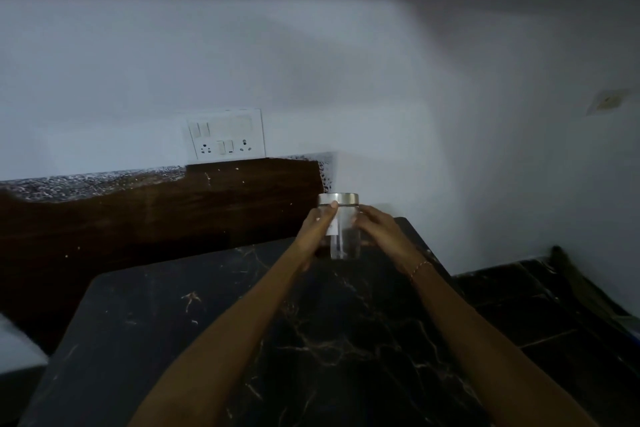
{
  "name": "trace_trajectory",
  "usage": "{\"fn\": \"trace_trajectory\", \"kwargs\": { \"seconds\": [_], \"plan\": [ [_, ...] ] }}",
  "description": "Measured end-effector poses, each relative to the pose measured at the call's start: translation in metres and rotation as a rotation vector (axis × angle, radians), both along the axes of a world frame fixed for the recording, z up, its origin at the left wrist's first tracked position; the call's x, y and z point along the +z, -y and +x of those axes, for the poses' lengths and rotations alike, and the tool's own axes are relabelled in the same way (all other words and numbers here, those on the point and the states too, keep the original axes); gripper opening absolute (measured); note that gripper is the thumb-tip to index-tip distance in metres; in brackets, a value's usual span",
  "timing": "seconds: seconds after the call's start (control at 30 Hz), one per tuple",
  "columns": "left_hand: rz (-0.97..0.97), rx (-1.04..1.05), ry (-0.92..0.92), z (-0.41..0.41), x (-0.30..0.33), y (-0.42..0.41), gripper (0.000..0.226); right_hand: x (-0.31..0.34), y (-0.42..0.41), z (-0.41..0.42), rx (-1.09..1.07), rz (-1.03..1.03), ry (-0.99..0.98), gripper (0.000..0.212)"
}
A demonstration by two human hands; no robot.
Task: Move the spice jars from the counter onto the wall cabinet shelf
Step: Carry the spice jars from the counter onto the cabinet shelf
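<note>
From my head camera, the clear glass spice jar (341,230) with its brushed steel screw lid (338,198) stands upright at the far end of the black, gold-veined marble counter (207,315), close to the white wall (346,62). A small white label shows on the jar's left side, partly under my thumb; its print is too blurred to read. Through the glass I can make out nothing inside.

My left hand (317,227) curls round the jar's left side, thumb tip up against the lid's rim. My right hand (375,227) wraps the right side, fingers bent against the glass; a thin chain bracelet (420,269) sits on that wrist.

The counter's back edge lies just behind the jar. Left of it runs a dark wood-grain backsplash panel (156,218), with a white switch-and-socket plate (227,133) above. A second dark marble surface (554,315) lies to the right, lower.
</note>
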State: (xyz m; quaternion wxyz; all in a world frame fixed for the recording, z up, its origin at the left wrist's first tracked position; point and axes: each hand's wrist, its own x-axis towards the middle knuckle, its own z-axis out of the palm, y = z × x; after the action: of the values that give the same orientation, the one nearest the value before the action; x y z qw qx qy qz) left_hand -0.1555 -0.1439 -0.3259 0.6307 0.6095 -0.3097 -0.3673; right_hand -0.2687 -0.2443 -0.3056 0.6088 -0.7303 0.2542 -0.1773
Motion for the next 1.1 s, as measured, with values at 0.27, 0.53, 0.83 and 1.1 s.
{"fn": "trace_trajectory", "kwargs": {
  "seconds": [0.27,0.53,0.83,1.1],
  "plan": [
    [-0.088,0.044,-0.127,0.010,0.029,-0.018,0.037,0.012,-0.017,0.015,0.021,-0.223,0.003,0.087],
    [-0.130,-0.091,0.003,0.023,0.057,-0.037,0.052,0.038,-0.012,0.005,0.031,-0.086,0.124,0.072],
    [-0.196,-0.034,0.099,0.019,0.107,-0.019,0.050,0.088,0.005,0.001,-0.066,-0.358,0.129,0.072],
    [-0.253,0.037,0.437,0.026,0.205,0.006,0.056,0.171,0.021,-0.001,-0.104,-0.378,0.350,0.068]
  ]
}}
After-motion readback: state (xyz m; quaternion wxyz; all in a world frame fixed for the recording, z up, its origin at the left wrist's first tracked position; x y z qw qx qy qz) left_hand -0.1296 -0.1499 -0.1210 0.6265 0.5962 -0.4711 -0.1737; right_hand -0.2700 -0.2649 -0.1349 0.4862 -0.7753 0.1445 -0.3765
